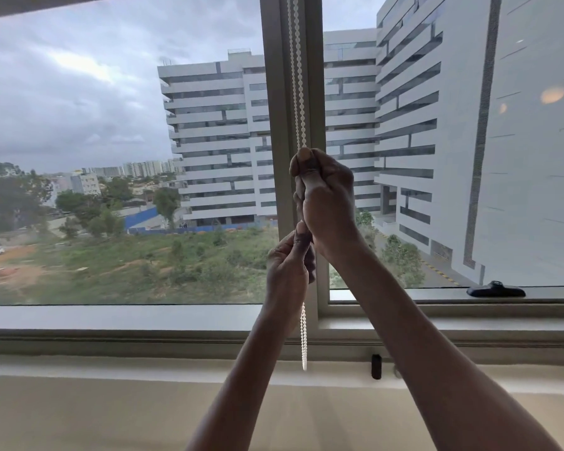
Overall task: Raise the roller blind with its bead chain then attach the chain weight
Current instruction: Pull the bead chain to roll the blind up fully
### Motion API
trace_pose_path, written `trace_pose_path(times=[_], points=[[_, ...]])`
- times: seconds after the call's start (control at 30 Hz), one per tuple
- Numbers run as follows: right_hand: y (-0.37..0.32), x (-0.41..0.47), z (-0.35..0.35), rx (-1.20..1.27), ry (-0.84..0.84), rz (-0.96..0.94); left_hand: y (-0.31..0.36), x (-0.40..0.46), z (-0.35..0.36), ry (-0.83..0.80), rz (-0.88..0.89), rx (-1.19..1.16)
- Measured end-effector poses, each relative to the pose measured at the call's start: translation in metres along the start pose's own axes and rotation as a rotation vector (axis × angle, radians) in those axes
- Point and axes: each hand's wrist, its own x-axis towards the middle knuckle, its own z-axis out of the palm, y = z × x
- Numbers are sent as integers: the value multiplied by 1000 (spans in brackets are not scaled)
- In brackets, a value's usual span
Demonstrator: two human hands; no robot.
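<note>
**Blind nearly up; weight not yet on**

Progress. From my head view, almost all the glass is uncovered. Only a dark edge, which I take for the blind [46, 6], shows in the top left corner. I judge the raising done or nearly so. I see no weight on the chain [297, 92]: its loop hangs bare below both hands, its bottom just above the sill [111, 366]. A small dark piece [376, 366] stands on the sill, below and to the right of the grips. It may be the weight or a chain holder; I cannot tell which. Attaching is left.

Chain. Two strands run down the mullion [274, 125] into the upper grip, pass between the hands, and come out under the lower grip as the hanging loop.

Hands. Right hand [326, 196] is uppermost, fist closed round the chain, thumb on top, forearm rising from the lower right. Left hand [288, 265] sits directly below it, touching it, fingertips pinching the chain, palm turned toward the right. Which strand each hand holds is hidden by the fingers.

A black window handle [495, 289] lies on the frame, well right of the grips.
</note>
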Motion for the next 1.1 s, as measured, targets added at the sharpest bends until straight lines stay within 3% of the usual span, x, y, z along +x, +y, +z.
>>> trace_pose_path(times=[0.13,0.37,0.6,0.83,1.1], points=[[9,-12,-9,-122,-10,-26,5,9,-4,0,-134,21],[38,-65,-32,-177,-4,20,60,35,1,-68,-165,-345],[50,-84,-29,-101,-25,99,95,45,31,-210,-173,-252],[53,-81,-32,-38,-75,147,90,42,28,-135,-185,-528],[50,-80,-29,32,-97,210,91,35,25,-42,-65,-496]])
